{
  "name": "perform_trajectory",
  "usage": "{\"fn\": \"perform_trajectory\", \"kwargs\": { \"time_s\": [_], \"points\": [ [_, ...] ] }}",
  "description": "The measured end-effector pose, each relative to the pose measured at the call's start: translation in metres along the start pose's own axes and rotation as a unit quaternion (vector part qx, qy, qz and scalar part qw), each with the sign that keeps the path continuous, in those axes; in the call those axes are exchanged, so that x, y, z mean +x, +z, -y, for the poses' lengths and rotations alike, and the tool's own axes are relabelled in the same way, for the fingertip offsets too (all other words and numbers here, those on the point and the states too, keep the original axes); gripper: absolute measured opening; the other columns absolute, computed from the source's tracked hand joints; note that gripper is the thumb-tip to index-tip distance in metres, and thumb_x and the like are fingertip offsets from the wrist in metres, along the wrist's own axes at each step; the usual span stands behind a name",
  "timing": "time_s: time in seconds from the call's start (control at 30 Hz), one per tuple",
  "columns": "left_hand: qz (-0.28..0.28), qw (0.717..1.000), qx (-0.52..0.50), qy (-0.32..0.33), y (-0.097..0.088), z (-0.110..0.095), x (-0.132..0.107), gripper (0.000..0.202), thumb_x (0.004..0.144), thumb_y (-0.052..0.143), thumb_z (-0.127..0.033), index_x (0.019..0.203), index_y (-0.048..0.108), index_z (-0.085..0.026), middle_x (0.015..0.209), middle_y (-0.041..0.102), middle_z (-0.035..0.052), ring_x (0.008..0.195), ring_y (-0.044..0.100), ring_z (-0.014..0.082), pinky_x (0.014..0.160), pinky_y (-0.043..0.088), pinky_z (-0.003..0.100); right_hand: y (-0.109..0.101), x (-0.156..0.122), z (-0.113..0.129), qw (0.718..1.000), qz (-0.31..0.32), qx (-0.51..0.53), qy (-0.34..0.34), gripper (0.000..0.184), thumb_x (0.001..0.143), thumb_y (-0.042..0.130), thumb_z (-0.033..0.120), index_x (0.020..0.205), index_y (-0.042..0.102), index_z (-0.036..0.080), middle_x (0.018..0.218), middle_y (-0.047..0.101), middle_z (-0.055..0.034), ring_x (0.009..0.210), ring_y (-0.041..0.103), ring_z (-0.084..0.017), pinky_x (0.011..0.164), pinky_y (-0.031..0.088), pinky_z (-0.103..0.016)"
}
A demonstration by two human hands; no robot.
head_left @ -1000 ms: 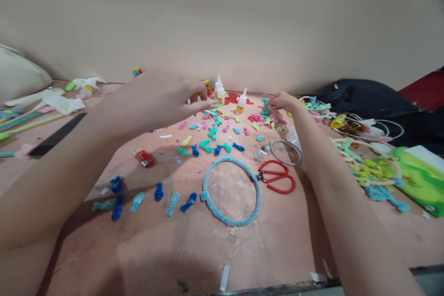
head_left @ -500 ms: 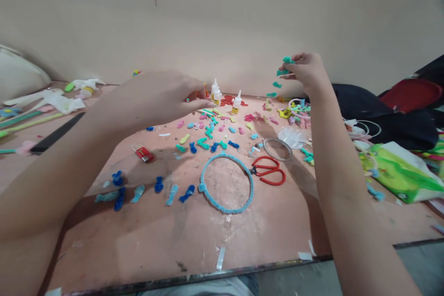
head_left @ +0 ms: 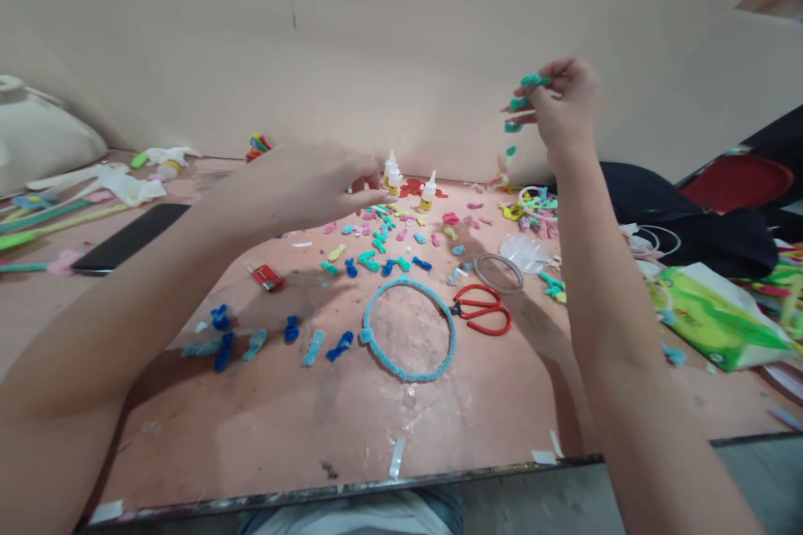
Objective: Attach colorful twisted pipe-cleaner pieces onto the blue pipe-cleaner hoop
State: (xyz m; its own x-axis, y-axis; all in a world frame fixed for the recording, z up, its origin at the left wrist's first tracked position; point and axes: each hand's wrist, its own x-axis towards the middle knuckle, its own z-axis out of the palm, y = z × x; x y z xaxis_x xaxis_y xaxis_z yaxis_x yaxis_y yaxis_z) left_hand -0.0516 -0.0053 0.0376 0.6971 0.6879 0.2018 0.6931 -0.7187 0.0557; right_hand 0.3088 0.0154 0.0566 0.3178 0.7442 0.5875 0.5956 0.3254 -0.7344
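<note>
Looking fuzzy and matt on the teal pieces (head_left: 534, 79) and the blue hoop (head_left: 414, 379); showing smooth plastic on the red-handled scissors (head_left: 459, 311), the red lighter (head_left: 267, 277) and the glossy, crinkled green packet (head_left: 715, 318); appearing clear and shiny on the plastic tray (head_left: 525, 253); resembling matt cloth on the dark bundle (head_left: 715, 236); spreading matt, with glossy smears, over the bench (head_left: 301, 426)

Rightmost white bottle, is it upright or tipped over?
Upright: the white bottle stands on its base on the table, nozzle pointing up.
</note>
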Motion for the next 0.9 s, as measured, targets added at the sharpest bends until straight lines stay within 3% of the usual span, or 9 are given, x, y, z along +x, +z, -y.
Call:
{"fn": "perform_trajectory", "kwargs": {
  "time_s": [0.17, 0.3, 0.43, 0.53, 0.67, 0.77, 0.83, 0.9],
  "points": [
    [0.006, 1.000, -0.016, -0.005, 0.007, 0.007, 0.007, 0.052, 0.096, 0.046, -0.065, 0.107, 0.077, -0.024, 0.094, 0.077, 0.0112, 0.092, 0.071, 0.0345, 0.089, 0.048, 0.042, 0.009, -0.007, 0.016, 1.000, -0.009, 0.023, -0.017, 0.023, 0.093, 0.058, 0.024, 0.101, 0.038, 0.032, 0.125, 0.071, -0.0044, 0.090, 0.063, -0.015, 0.084, 0.053, -0.033],
    [-0.029, 0.996, -0.080, 0.030, 0.023, 0.009, 0.018, 0.054, 0.096, 0.049, -0.063, 0.123, 0.069, -0.021, 0.121, 0.077, 0.0140, 0.110, 0.072, 0.0348, 0.093, 0.050, 0.042, 0.023, -0.015, 0.037, 0.996, 0.013, 0.067, -0.057, 0.027, 0.093, 0.063, 0.029, 0.104, 0.039, 0.034, 0.123, 0.071, 0.0018, 0.093, 0.066, -0.015, 0.088, 0.055, -0.033],
    [-0.032, 0.977, -0.207, 0.038, 0.044, 0.011, 0.034, 0.063, 0.089, 0.062, -0.065, 0.130, 0.058, -0.018, 0.138, 0.069, 0.0182, 0.128, 0.066, 0.0355, 0.102, 0.053, 0.045, 0.038, -0.022, 0.061, 0.984, 0.040, 0.157, -0.073, 0.036, 0.087, 0.075, 0.025, 0.098, 0.042, 0.033, 0.106, 0.069, 0.0052, 0.091, 0.067, -0.015, 0.089, 0.057, -0.034],
    [-0.023, 0.949, -0.312, 0.037, 0.058, 0.013, 0.044, 0.073, 0.083, 0.072, -0.061, 0.137, 0.050, -0.018, 0.148, 0.063, 0.0211, 0.132, 0.065, 0.0337, 0.107, 0.053, 0.046, 0.050, -0.025, 0.075, 0.971, 0.061, 0.221, -0.071, 0.036, 0.088, 0.079, 0.026, 0.095, 0.044, 0.033, 0.098, 0.069, 0.0073, 0.090, 0.066, -0.015, 0.089, 0.056, -0.034],
    [-0.034, 0.904, -0.425, 0.042, 0.064, 0.016, 0.051, 0.094, 0.079, 0.081, -0.057, 0.152, 0.037, -0.019, 0.161, 0.051, 0.0246, 0.143, 0.061, 0.0331, 0.115, 0.053, 0.046, 0.069, -0.035, 0.085, 0.945, 0.137, 0.286, -0.086, 0.030, 0.095, 0.077, 0.028, 0.095, 0.047, 0.031, 0.093, 0.072, 0.0094, 0.086, 0.075, -0.014, 0.085, 0.060, -0.031],
    [-0.023, 0.856, -0.511, 0.066, 0.056, 0.015, 0.050, 0.076, 0.084, 0.080, -0.054, 0.147, 0.050, -0.022, 0.158, 0.060, 0.0173, 0.148, 0.060, 0.0303, 0.121, 0.051, 0.045, 0.083, -0.047, 0.088, 0.938, 0.168, 0.301, -0.051, 0.027, 0.097, 0.074, 0.024, 0.093, 0.048, 0.031, 0.091, 0.074, 0.0083, 0.082, 0.078, -0.013, 0.080, 0.064, -0.028],
    [-0.002, 0.830, -0.552, 0.083, 0.049, 0.013, 0.046, 0.055, 0.092, 0.074, -0.052, 0.136, 0.062, -0.022, 0.149, 0.069, 0.0126, 0.144, 0.063, 0.0281, 0.123, 0.050, 0.045, 0.091, -0.057, 0.088, 0.937, 0.175, 0.300, -0.022, 0.026, 0.098, 0.074, 0.023, 0.094, 0.049, 0.030, 0.092, 0.075, 0.0063, 0.085, 0.080, -0.014, 0.081, 0.066, -0.027],
    [0.020, 0.810, -0.580, 0.085, 0.042, 0.011, 0.042, 0.047, 0.094, 0.072, -0.053, 0.130, 0.069, -0.022, 0.144, 0.074, 0.0101, 0.138, 0.069, 0.0276, 0.120, 0.053, 0.044, 0.095, -0.067, 0.087, 0.935, 0.187, 0.300, -0.006, 0.027, 0.096, 0.078, 0.023, 0.097, 0.051, 0.029, 0.094, 0.076, 0.0048, 0.086, 0.080, -0.016, 0.084, 0.069, -0.029]
  ]
}}
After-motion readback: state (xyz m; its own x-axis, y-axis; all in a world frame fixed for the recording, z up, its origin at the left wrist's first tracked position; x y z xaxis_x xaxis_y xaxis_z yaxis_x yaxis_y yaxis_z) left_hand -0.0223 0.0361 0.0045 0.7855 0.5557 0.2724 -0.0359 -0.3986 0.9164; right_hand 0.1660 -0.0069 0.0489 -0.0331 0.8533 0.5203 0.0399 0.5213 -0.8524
